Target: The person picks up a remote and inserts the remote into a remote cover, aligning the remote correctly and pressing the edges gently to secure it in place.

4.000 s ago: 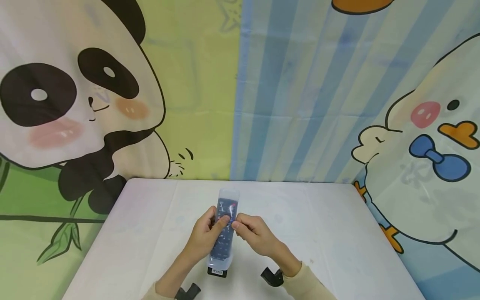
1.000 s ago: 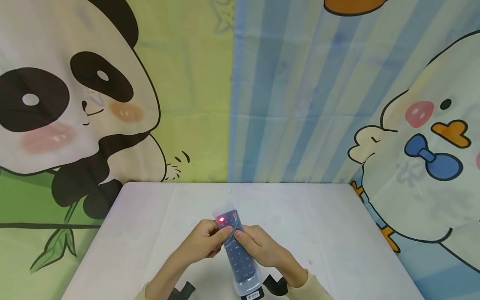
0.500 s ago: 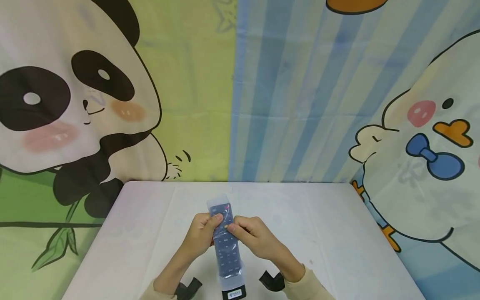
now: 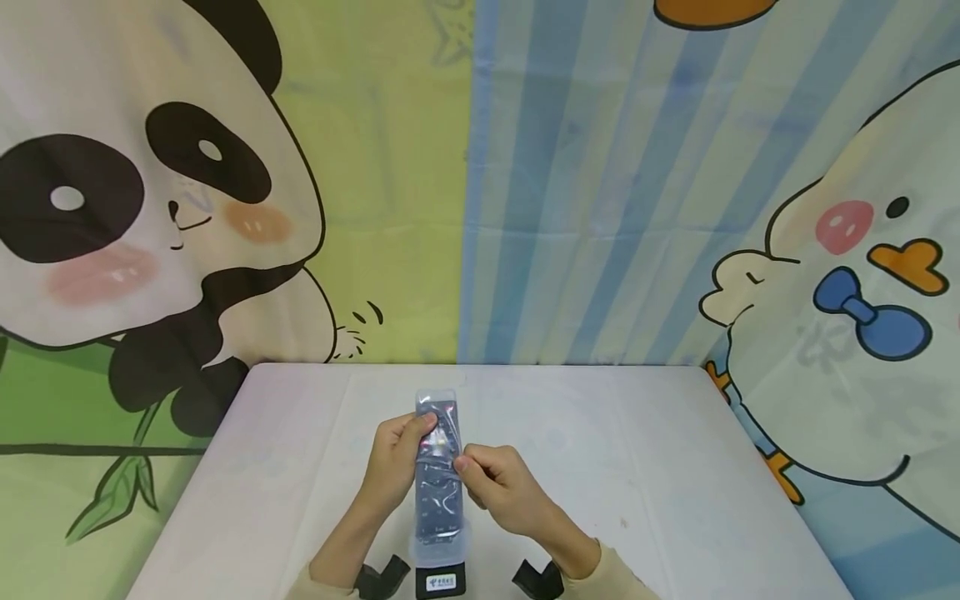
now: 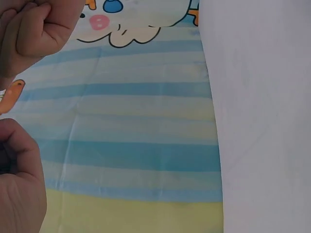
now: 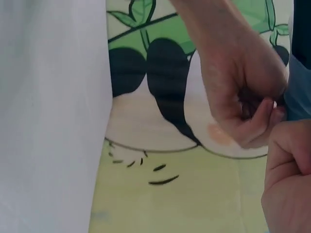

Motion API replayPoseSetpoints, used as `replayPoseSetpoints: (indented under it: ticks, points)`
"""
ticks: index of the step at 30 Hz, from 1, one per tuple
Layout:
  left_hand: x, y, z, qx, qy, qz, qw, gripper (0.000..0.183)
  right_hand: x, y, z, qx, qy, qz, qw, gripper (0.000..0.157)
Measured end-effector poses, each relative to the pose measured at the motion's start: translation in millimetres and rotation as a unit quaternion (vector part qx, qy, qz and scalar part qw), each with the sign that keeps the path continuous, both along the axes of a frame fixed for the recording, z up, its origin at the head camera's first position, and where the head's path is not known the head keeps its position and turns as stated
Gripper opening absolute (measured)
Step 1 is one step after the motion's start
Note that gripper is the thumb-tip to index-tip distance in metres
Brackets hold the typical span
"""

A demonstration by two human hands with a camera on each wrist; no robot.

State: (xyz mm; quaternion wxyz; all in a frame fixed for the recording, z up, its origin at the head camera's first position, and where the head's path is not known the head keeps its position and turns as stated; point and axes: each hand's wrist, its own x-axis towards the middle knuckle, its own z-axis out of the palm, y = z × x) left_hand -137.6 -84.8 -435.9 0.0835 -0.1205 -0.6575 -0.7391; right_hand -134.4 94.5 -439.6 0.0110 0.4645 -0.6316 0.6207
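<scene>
A dark blue-grey remote control (image 4: 439, 508) in a clear, shiny plastic cover stands almost straight up and down between my hands in the head view. Its black lower end with a white label juts out of the cover. My left hand (image 4: 396, 457) grips the upper left side, thumb lying over the front. At the right edge, around mid-length, my right hand (image 4: 504, 483) pinches with thumb and curled fingers. The left wrist view shows my left hand (image 5: 22, 184) low and my right hand (image 5: 41, 31) above it. A dark blue strip of the remote control (image 6: 300, 94) shows in the right wrist view.
The white table (image 4: 585, 450) lies beneath the hands. Behind it hangs a printed cloth (image 4: 585, 183) with a panda and a duck. Black straps (image 4: 538, 581) sit at both wrists, by the beige sleeves.
The remote control has swung from leaning left at its top to nearly upright. A red light at its top left, bright one second ago, no longer shows there. The right hand pinches lower along the edge.
</scene>
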Motion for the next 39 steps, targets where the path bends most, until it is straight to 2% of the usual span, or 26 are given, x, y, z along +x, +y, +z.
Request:
replayPoseSetpoints:
  ticks: [5,7,10,14,17,20,23,25,28,30,33,35,39]
  points:
    - [3.2,0,2.7,0.017,0.021,-0.038,0.9989,0.033,4.3,0,0.4,-0.023,-0.039,0.031,0.998,0.037]
    - [5.3,-1,3.1,0.016,0.046,-0.061,0.9969,0.031,4.0,1,0.0,-0.031,-0.059,0.054,0.996,0.036]
    - [7.6,-4,3.1,0.010,0.105,-0.097,0.9896,0.025,1.5,4,-1.2,-0.036,-0.094,0.094,0.990,0.037]
    - [7.2,-7,1.4,-0.014,0.165,-0.137,0.9766,0.024,-4.4,8,3.2,0.001,-0.146,0.125,0.981,0.026]
    - [5.5,-7,-2.4,-0.039,0.176,-0.152,0.9718,0.025,-6.2,9,7.1,0.035,-0.137,0.116,0.983,0.026]
    - [4.9,-6,-6.3,-0.071,0.190,-0.120,0.9717,0.024,-2.3,6,6.7,0.040,-0.116,0.081,0.989,0.023]
    - [5.2,-4,-7.2,-0.112,0.212,-0.055,0.9694,0.025,2.7,2,2.9,0.030,-0.122,0.038,0.991,0.025]
    - [4.5,-4,-6.7,-0.144,0.242,0.001,0.9595,0.027,4.2,1,0.7,0.025,-0.138,0.016,0.990,0.029]
    - [2.3,-3,-4.6,-0.169,0.283,0.054,0.9426,0.030,3.0,2,-1.7,0.022,-0.153,-0.003,0.988,0.034]
    - [1.0,-4,-2.6,-0.170,0.293,0.055,0.9395,0.031,1.3,2,-2.7,0.017,-0.162,-0.005,0.987,0.036]
    - [0.0,-4,-0.4,-0.164,0.287,0.020,0.9437,0.030,0.3,2,-4.5,0.000,-0.169,-0.009,0.986,0.038]
    - [-0.1,-3,-1.1,-0.170,0.285,0.001,0.9433,0.033,1.3,1,-5.8,-0.018,-0.172,-0.017,0.985,0.038]
    - [1.0,-2,-5.9,-0.187,0.312,-0.012,0.9314,0.034,5.8,-2,-7.8,-0.052,-0.178,-0.040,0.982,0.037]
